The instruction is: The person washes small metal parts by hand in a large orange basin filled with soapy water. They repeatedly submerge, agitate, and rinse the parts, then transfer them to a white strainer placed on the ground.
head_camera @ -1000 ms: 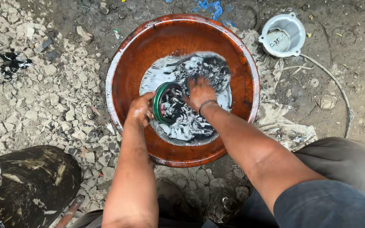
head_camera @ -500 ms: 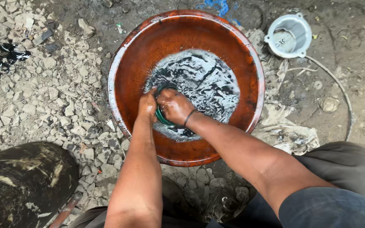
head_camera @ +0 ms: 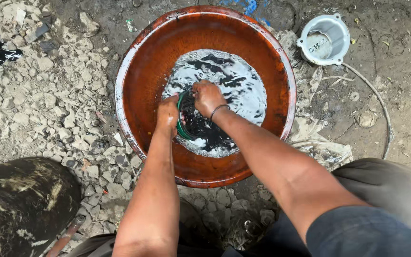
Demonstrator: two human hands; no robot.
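Both hands are down in the rust-red basin [head_camera: 143, 71], in grey soapy water [head_camera: 234, 85]. The left hand [head_camera: 168, 113] and right hand [head_camera: 207, 96] clutch a green-rimmed round dish [head_camera: 182, 124], its long axis running 12 to 6 o'clock. A white plastic cup [head_camera: 323, 39] sits at 2 o'clock.

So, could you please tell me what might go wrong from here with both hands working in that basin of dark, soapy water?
1. The left hand and right hand grip a green ring in foamy liquid; it looks slippery and could slip free.
2. The basin sits on loose rubble, so hard scrubbing might rock it and slosh liquid out.
3. The white cup stands close to the rim and could catch splashes.
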